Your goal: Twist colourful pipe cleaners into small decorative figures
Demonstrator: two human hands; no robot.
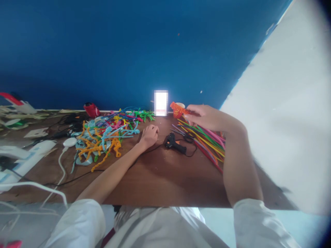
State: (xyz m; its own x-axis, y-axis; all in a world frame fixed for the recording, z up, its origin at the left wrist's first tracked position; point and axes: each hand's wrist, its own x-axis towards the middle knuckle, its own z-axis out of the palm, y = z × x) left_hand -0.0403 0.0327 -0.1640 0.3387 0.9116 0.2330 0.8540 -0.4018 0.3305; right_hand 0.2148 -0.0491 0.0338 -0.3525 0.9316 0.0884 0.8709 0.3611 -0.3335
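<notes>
My right hand (200, 115) is raised above the right side of the table, thumb and fingers pinched on a bright orange piece that looks like a coiled pipe cleaner (178, 108). It reaches left, in front of a reddish-orange container with a pale top (180, 104). My left hand (150, 135) rests on the tabletop with its fingers curled in; nothing shows in them, though the palm is hidden. Between the hands lies a black glue gun (176, 144) with its cord. Below my right hand and forearm spreads a bundle of straight, coloured pipe cleaners (207, 140).
A tangle of bent pipe cleaners (108, 137) covers the table left of my left hand. Farther left are a white power strip (31, 162), a white plug (69, 142) and cables. A red object (91, 109) and a bright, blurred-out rectangle (161, 103) stand by the blue wall.
</notes>
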